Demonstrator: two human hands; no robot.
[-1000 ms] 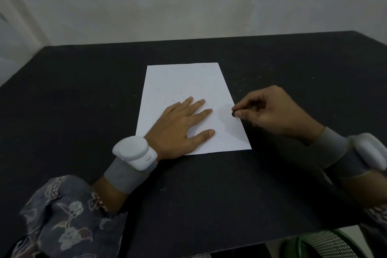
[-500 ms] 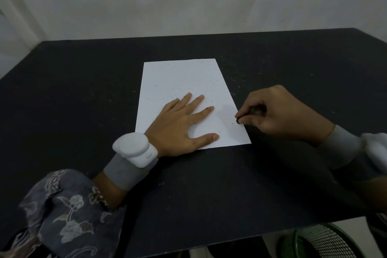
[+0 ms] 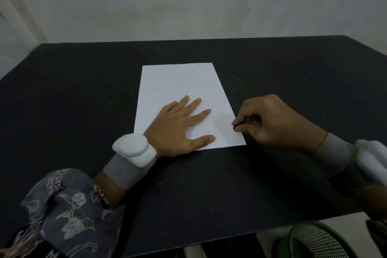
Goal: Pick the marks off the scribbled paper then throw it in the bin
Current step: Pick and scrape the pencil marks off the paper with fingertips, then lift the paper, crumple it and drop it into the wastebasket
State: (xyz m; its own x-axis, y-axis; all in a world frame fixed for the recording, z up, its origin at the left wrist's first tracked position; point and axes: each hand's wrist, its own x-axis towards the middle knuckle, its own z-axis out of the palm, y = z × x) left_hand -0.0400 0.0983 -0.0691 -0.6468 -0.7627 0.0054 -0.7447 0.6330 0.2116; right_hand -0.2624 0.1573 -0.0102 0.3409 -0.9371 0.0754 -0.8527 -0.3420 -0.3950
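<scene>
the white rectangular sheet of paper (image 3: 184, 90) lies flat near the middle of the black matte table (image 3: 83, 90), its long sides running away from the person. fine dark specks (too small to make out singly) are scattered over the sheet, thickest around its middle, and pale crumbs dot the table just off its right edge.

the left hand (image 3: 178, 128) rests palm down on the near left part of the sheet, fingers straight and spread, the thumb stretched out along the near edge. the right hand (image 3: 270, 121) sits at the sheet's right edge near the front corner, its fingers curled in and the thumb and forefinger pinching a small dark object (image 3: 235, 126) whose tip touches the paper right at that edge; what the object is cannot be told.

each wrist carries a grey band with a white rounded device: the left one (image 3: 134, 150) sits plainly on top of the wrist, the right one (image 3: 370, 160) is blurred at the frame's edge. a dark floral-patterned sleeve (image 3: 69, 211) covers the left forearm. below the table's front right corner shows part of a green wire-mesh bin (image 3: 314, 241), standing on the floor. a plain pale wall (image 3: 188, 2) rises behind the table.
</scene>
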